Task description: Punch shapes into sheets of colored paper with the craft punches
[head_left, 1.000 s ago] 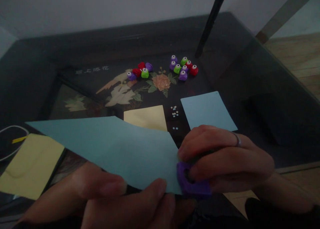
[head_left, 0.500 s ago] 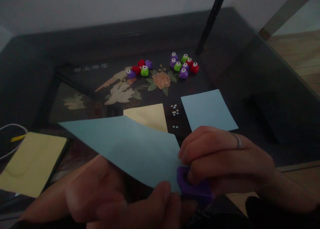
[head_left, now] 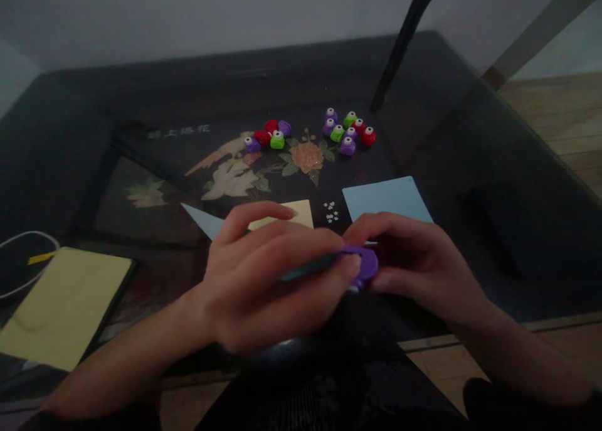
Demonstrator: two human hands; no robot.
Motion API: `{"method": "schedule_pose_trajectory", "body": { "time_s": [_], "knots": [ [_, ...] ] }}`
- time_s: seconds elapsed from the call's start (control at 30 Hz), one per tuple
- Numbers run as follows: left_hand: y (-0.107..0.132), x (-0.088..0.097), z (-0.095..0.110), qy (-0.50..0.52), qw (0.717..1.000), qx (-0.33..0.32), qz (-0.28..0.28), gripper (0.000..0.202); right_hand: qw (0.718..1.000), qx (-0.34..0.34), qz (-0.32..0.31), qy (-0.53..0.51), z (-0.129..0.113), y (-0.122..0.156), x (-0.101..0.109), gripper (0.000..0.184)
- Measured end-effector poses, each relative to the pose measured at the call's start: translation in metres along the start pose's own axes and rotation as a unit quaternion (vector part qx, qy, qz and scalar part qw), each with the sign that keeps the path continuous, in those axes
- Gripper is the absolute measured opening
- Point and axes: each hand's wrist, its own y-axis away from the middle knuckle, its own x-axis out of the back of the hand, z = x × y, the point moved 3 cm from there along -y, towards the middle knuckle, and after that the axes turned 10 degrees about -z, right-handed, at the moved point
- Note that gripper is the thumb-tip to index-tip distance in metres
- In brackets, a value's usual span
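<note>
Both hands meet at a small purple paper punch (head_left: 369,265) above the front of the table. My left hand (head_left: 268,274) is closed at the punch's left side, its thumb tip pressed on it. From the right, my right hand (head_left: 414,255) grips the punch between thumb and fingers. A light-blue paper sheet (head_left: 202,221) is mostly hidden behind my left hand; one pointed corner sticks out on the left. Whether its edge sits in the punch cannot be seen. Tiny punched paper shapes (head_left: 331,212) lie just beyond the hands.
Another blue sheet (head_left: 385,199) and a cream sheet (head_left: 301,212) lie on the dark glass table (head_left: 226,79). Several red, green and purple punches (head_left: 348,145) stand farther back, with another group (head_left: 276,140) left of them. A yellow pad (head_left: 66,305), white cable (head_left: 19,235) and black pole (head_left: 399,42) are around.
The hands and punch have moved up and away from me. My left hand has shifted from the blue sheet's lower edge to the punch, and the sheet is now largely covered.
</note>
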Motion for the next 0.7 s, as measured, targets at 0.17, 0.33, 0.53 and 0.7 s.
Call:
{"method": "schedule_pose_trajectory", "body": {
  "time_s": [0.17, 0.33, 0.53, 0.7],
  "knots": [
    [-0.012, -0.013, -0.014, 0.021, 0.999, -0.009, -0.026, 0.017, 0.983, 0.055, 0.094, 0.147, 0.000, 0.001, 0.001, 0.033],
    [-0.008, -0.017, -0.015, 0.009, 0.999, 0.019, -0.040, 0.018, 0.973, 0.050, 0.066, 0.215, 0.003, -0.002, -0.002, 0.032],
    [-0.010, -0.017, -0.016, -0.027, 0.995, 0.044, -0.081, 0.025, 0.993, -0.047, 0.063, 0.085, 0.016, -0.005, -0.001, 0.032],
    [-0.010, -0.016, -0.023, -0.028, 0.990, 0.078, -0.113, 0.018, 0.994, -0.025, 0.060, 0.091, 0.016, -0.006, 0.000, 0.026]
  ]
}}
